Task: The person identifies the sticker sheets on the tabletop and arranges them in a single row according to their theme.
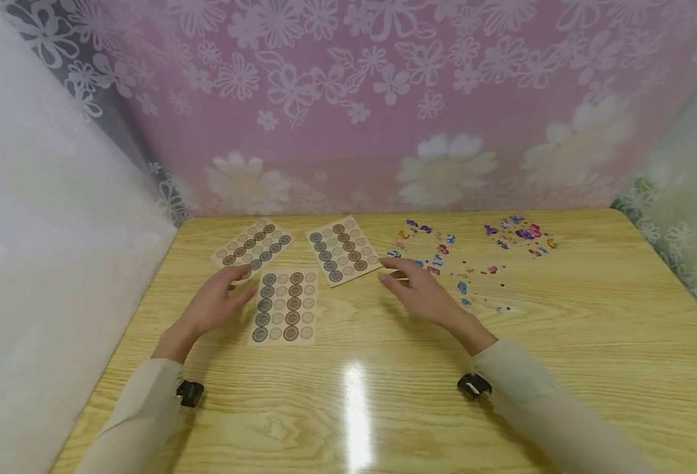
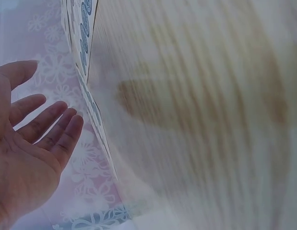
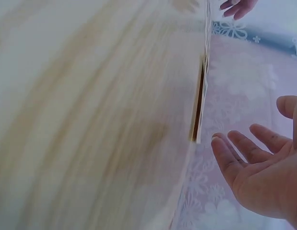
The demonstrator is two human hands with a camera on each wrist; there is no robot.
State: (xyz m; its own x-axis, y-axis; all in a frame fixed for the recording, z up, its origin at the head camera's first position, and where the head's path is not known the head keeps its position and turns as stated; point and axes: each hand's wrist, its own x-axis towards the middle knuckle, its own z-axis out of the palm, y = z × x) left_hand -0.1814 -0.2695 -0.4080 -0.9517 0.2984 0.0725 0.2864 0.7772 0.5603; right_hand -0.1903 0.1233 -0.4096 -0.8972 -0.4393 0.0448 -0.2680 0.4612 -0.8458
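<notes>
Three beige sheets printed with rows of round blue, brown and pale stickers lie on the wooden table. The front sticker sheet (image 1: 284, 306) is just right of my left hand (image 1: 214, 303), whose fingers are loosely bent and hold nothing. Its fingertips overlap the lower edge of the back left sticker sheet (image 1: 253, 243) in the head view. My right hand (image 1: 422, 293) has its fingertips right at the corner of the back right sticker sheet (image 1: 343, 250). In the right wrist view, that hand's palm (image 3: 268, 187) faces up with fingers apart, beside the sheet's thin edge (image 3: 198, 105).
Small shiny butterfly-like pieces (image 1: 441, 250) are scattered behind and beside my right hand. A second cluster of such pieces (image 1: 526, 234) lies farther right. A floral cloth (image 1: 348, 131) hangs behind the table (image 1: 591, 368), with pale cloth on both sides.
</notes>
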